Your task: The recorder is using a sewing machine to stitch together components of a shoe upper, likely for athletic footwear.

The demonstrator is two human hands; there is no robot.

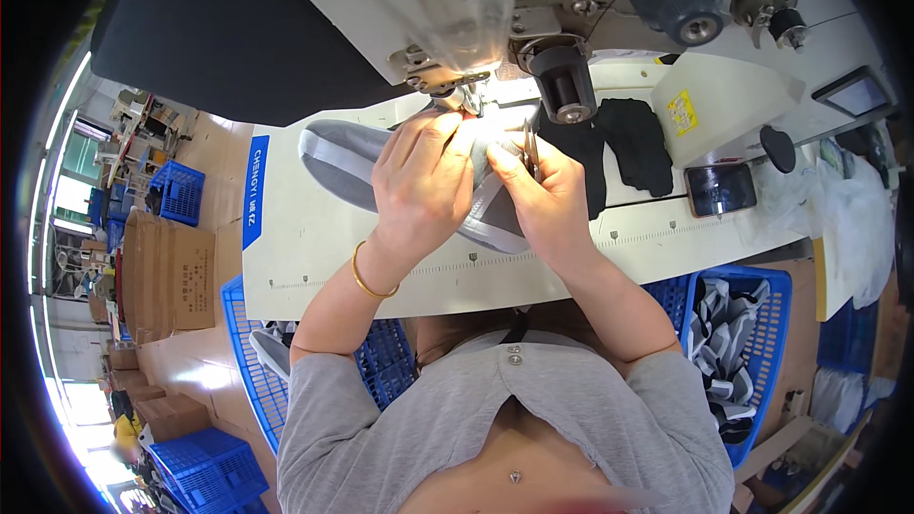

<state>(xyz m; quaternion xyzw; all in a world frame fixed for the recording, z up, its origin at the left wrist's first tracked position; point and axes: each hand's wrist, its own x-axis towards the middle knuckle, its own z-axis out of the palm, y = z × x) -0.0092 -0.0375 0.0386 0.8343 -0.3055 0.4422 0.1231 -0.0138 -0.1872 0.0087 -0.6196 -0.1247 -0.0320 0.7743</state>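
Observation:
Under the needle area of the sewing machine (466,86) lies a grey fabric piece with pale stripes (343,164), shaped like a shoe upper. My left hand (424,181), with a gold bangle at the wrist, is closed on the piece, fingertips pinching it close to the needle. My right hand (552,200) is closed too, its thumb against the work and a slim dark metal tool (530,150), like thread snips, in its fingers. Bright lamp glare and my fingers hide the stitching point. Black fabric pieces (633,148) lie right of my right hand.
A dark phone (721,190) rests on the white machine table (400,290), near clear plastic bags (852,219). Blue baskets flank my lap; the right basket (776,352) holds several grey and black pieces. Cardboard boxes (171,276) stand on the floor to the left.

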